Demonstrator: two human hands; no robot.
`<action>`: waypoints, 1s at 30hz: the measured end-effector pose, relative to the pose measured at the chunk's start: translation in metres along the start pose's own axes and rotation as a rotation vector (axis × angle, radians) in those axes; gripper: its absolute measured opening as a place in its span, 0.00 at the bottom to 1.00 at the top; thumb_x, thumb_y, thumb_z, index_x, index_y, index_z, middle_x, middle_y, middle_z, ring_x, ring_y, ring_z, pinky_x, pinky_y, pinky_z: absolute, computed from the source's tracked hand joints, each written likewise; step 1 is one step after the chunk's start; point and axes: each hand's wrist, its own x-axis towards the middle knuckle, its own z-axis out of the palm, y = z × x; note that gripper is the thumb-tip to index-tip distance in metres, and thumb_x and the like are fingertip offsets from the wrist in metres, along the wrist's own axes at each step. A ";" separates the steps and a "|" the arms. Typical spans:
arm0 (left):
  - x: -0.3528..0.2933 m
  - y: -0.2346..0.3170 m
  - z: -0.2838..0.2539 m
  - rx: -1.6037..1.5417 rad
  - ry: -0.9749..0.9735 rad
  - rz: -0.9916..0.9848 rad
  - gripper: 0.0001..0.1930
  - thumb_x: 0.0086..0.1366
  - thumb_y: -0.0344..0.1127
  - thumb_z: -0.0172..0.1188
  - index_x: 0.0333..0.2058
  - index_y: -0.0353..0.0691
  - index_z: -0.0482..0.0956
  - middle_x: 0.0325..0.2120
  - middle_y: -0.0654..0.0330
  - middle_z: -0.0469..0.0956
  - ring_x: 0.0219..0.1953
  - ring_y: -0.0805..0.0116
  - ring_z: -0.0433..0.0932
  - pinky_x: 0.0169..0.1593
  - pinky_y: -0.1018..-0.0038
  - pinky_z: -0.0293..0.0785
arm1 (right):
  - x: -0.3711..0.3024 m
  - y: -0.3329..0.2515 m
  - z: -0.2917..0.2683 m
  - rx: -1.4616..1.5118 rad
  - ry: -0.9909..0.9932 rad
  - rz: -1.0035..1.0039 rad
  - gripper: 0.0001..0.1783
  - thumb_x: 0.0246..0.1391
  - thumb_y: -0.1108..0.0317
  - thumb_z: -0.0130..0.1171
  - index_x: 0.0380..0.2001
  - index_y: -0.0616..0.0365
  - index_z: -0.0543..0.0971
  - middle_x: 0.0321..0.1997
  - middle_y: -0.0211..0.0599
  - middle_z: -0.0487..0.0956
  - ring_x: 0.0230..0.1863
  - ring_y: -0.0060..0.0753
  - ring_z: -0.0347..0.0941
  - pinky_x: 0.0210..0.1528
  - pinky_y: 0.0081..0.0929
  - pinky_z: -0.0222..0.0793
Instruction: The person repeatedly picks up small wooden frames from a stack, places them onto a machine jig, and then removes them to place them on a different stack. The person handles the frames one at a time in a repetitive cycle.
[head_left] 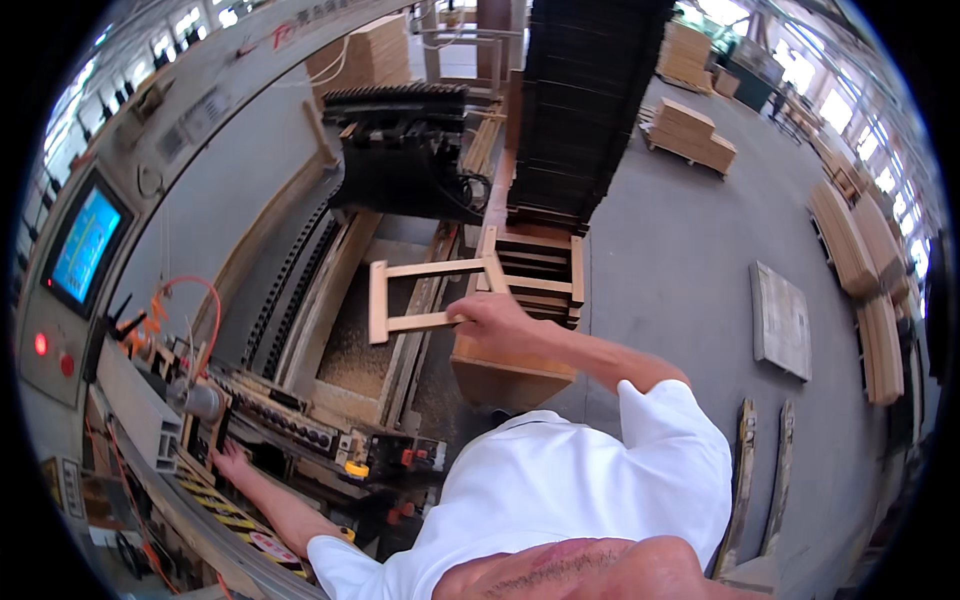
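My right hand (497,318) is closed round one end of a light wooden frame (379,302), which has two long rails joined by crosspieces. The frame hangs in the air over the machine bed, left of a stack of similar wooden frames (577,270). Below that stack stands a wooden box-like support (510,378). Down at the left, my left hand (230,462) reaches in beside a metal clamp-like part (203,402) of the machine. Its fingers look stretched out, their tips partly lost among the dark machine parts.
A control panel with a lit screen (88,243) stands at the far left. Sawdust (362,352) covers the machine bed. A tall black column (580,100) rises behind the frame stack. Board stacks (690,137), a flat pallet (780,320) and two long forks (747,465) lie rightward.
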 end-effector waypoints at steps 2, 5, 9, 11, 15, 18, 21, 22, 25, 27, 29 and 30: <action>-0.006 0.004 -0.005 0.000 -0.039 0.027 0.35 0.66 0.51 0.52 0.65 0.41 0.50 0.66 0.51 0.51 0.66 0.57 0.57 0.62 0.64 0.62 | 0.012 -0.005 0.009 0.004 0.000 -0.082 0.12 0.49 0.68 0.61 0.39 0.53 0.76 0.34 0.42 0.78 0.42 0.48 0.74 0.45 0.41 0.70; -0.034 -0.021 -0.001 0.032 -0.014 0.047 0.38 0.68 0.50 0.51 0.65 0.32 0.46 0.67 0.46 0.47 0.65 0.55 0.58 0.60 0.64 0.68 | 0.031 -0.015 0.026 -0.017 -0.034 -0.105 0.12 0.48 0.67 0.62 0.38 0.52 0.77 0.34 0.39 0.79 0.43 0.44 0.74 0.46 0.39 0.70; -0.093 -0.053 0.001 0.043 0.020 0.080 0.43 0.67 0.51 0.53 0.65 0.26 0.41 0.67 0.45 0.45 0.66 0.53 0.57 0.60 0.64 0.67 | 0.064 -0.019 0.057 -0.023 -0.030 -0.327 0.11 0.45 0.65 0.62 0.34 0.52 0.77 0.30 0.36 0.79 0.40 0.43 0.73 0.43 0.40 0.69; -0.119 -0.046 -0.023 0.013 0.001 0.086 0.43 0.67 0.52 0.53 0.66 0.28 0.40 0.68 0.46 0.44 0.67 0.54 0.54 0.63 0.62 0.63 | 0.087 -0.039 0.080 0.027 -0.071 -0.457 0.10 0.44 0.66 0.61 0.33 0.52 0.77 0.29 0.36 0.78 0.39 0.44 0.73 0.42 0.41 0.68; -0.150 -0.063 -0.075 -0.060 0.051 0.075 0.27 0.66 0.50 0.52 0.56 0.37 0.66 0.54 0.48 0.65 0.56 0.56 0.66 0.59 0.58 0.66 | 0.120 -0.074 0.137 0.029 -0.145 -0.700 0.07 0.46 0.69 0.59 0.32 0.53 0.77 0.28 0.37 0.77 0.36 0.47 0.72 0.39 0.41 0.69; -0.215 -0.098 -0.046 0.066 -0.094 0.068 0.16 0.67 0.43 0.52 0.48 0.43 0.74 0.42 0.55 0.75 0.45 0.59 0.73 0.53 0.60 0.71 | 0.138 -0.093 0.174 0.110 -0.197 -0.798 0.07 0.46 0.68 0.59 0.31 0.52 0.77 0.28 0.37 0.76 0.35 0.47 0.72 0.39 0.41 0.69; -0.226 -0.105 -0.083 -0.014 -0.067 0.209 0.11 0.65 0.32 0.51 0.45 0.41 0.73 0.38 0.55 0.76 0.37 0.61 0.77 0.43 0.65 0.75 | 0.149 -0.144 0.216 0.082 -0.281 -0.957 0.11 0.44 0.69 0.61 0.34 0.52 0.79 0.30 0.37 0.78 0.36 0.45 0.73 0.41 0.42 0.69; -0.226 -0.107 -0.086 -0.115 0.051 0.162 0.11 0.63 0.31 0.53 0.45 0.41 0.73 0.38 0.57 0.77 0.40 0.61 0.77 0.42 0.64 0.76 | 0.150 -0.161 0.226 0.154 -0.313 -0.990 0.11 0.44 0.69 0.62 0.34 0.53 0.78 0.31 0.37 0.79 0.37 0.45 0.73 0.41 0.42 0.69; -0.247 -0.108 -0.072 -0.093 -0.044 0.090 0.13 0.66 0.35 0.49 0.48 0.41 0.73 0.45 0.59 0.76 0.49 0.64 0.75 0.51 0.62 0.70 | 0.156 -0.177 0.265 0.242 -0.385 -1.000 0.11 0.43 0.69 0.62 0.34 0.52 0.78 0.33 0.36 0.81 0.38 0.42 0.74 0.42 0.39 0.69; -0.267 -0.108 -0.063 -0.133 -0.136 0.126 0.13 0.66 0.34 0.50 0.47 0.40 0.73 0.47 0.59 0.76 0.52 0.64 0.73 0.53 0.62 0.68 | 0.157 -0.183 0.282 0.201 -0.415 -1.027 0.12 0.43 0.70 0.63 0.35 0.52 0.78 0.33 0.34 0.80 0.39 0.42 0.73 0.43 0.38 0.69; -0.281 -0.108 -0.056 -0.129 -0.166 0.184 0.12 0.65 0.31 0.50 0.47 0.41 0.73 0.46 0.59 0.76 0.53 0.64 0.72 0.54 0.62 0.67 | 0.157 -0.182 0.298 0.199 -0.388 -1.079 0.12 0.43 0.70 0.63 0.35 0.52 0.78 0.32 0.34 0.80 0.38 0.44 0.73 0.43 0.39 0.69; -0.282 -0.108 -0.055 -0.141 -0.175 0.190 0.12 0.65 0.31 0.50 0.47 0.43 0.73 0.46 0.61 0.76 0.52 0.65 0.72 0.53 0.63 0.65 | 0.160 -0.183 0.304 0.156 -0.422 -1.069 0.13 0.43 0.70 0.63 0.36 0.52 0.77 0.35 0.33 0.80 0.42 0.42 0.73 0.47 0.38 0.67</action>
